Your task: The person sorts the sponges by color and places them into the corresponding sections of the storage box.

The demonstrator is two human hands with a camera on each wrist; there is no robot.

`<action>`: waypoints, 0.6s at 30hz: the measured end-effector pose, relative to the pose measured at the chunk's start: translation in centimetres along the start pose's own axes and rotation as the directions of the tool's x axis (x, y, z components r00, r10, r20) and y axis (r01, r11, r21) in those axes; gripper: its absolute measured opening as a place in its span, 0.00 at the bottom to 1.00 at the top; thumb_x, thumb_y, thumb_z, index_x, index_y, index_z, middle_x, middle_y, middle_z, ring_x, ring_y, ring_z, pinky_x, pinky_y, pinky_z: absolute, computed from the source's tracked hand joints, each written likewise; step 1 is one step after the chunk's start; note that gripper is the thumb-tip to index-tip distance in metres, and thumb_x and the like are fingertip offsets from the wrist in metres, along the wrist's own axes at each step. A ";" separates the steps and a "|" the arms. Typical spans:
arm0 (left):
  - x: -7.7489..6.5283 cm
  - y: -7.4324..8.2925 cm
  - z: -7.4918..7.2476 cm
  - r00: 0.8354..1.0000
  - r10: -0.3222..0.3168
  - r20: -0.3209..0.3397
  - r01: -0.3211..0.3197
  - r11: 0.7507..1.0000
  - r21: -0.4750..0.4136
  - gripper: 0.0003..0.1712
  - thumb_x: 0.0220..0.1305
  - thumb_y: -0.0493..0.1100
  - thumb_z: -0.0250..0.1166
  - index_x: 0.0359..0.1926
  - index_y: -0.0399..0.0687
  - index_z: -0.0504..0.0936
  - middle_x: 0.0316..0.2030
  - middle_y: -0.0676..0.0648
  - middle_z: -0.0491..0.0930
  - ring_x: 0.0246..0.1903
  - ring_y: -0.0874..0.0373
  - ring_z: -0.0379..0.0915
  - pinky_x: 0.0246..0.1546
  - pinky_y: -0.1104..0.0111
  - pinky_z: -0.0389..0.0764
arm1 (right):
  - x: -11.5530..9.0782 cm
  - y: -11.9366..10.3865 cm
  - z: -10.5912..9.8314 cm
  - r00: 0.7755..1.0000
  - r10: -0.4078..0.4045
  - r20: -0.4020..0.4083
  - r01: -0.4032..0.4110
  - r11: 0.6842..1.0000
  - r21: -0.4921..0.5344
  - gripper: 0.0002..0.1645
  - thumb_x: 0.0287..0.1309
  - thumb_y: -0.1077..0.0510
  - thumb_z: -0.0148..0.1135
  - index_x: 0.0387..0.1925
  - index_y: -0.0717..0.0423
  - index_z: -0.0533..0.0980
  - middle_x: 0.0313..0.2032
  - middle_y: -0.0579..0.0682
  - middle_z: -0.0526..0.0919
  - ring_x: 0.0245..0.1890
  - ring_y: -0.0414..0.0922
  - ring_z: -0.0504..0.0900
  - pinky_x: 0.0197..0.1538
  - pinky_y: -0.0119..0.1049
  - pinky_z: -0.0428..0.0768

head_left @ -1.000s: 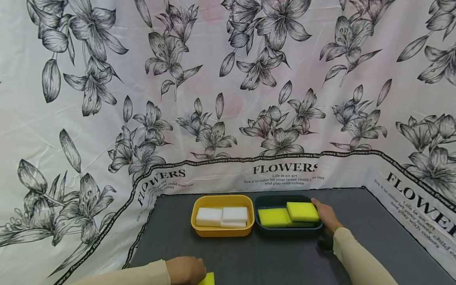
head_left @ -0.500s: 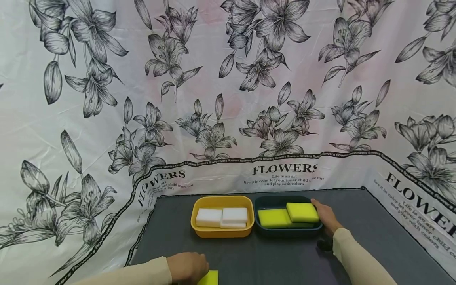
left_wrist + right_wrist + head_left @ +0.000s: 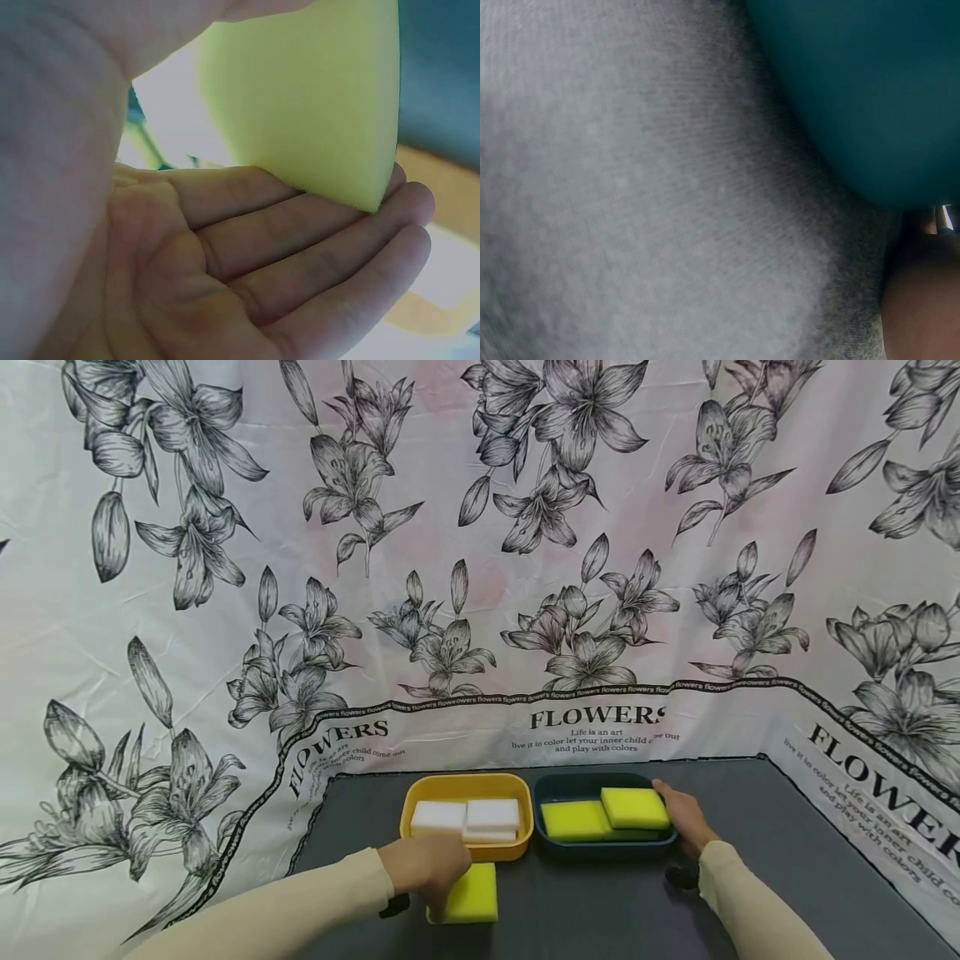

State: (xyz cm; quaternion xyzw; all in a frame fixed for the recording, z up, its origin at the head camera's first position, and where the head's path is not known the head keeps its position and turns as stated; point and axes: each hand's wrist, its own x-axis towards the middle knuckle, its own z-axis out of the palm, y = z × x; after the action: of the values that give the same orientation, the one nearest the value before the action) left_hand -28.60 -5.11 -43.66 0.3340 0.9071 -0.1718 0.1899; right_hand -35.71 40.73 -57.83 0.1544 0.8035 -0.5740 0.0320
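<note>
My left hand (image 3: 426,867) pinches a yellow sponge (image 3: 476,894) between thumb and fingers, held in front of the yellow plastic bin (image 3: 467,850). In the left wrist view the sponge (image 3: 315,105) stands against the finger pads, thumb on its other side. Several white sponges (image 3: 492,813) lie in that bin. My right hand (image 3: 684,817) holds the right end of a dark teal bin (image 3: 600,850), where several yellow sponges (image 3: 636,808) lie, one on top of the others. The right wrist view catches the bin's wall (image 3: 870,97) and only part of that hand.
Both bins stand side by side on a dark grey table surface (image 3: 585,902). A white cloth with black flower prints (image 3: 480,627) hangs behind and along both sides.
My left hand has moved forward and to the right with the yellow sponge, from the front edge of view to just before the yellow bin. The right hand stays at the teal bin.
</note>
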 end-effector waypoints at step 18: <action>5.6 2.2 -6.9 0.992 -0.035 -0.122 0.028 0.997 -0.066 0.25 0.50 0.45 0.90 0.44 0.54 0.85 0.33 0.55 0.79 0.31 0.61 0.72 0.38 0.69 0.81 | 0.1 0.2 0.2 0.999 0.028 -0.015 -0.028 1.000 0.009 0.60 0.81 0.23 0.38 0.81 0.74 0.53 0.64 0.69 0.67 0.54 0.58 0.72 0.57 0.51 0.75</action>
State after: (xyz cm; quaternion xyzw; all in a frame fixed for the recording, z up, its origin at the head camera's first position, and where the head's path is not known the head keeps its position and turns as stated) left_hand -32.65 2.48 -40.67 0.3234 0.9272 -0.1249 0.1417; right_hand -35.77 40.66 -58.09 0.1700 0.7991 -0.5757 0.0334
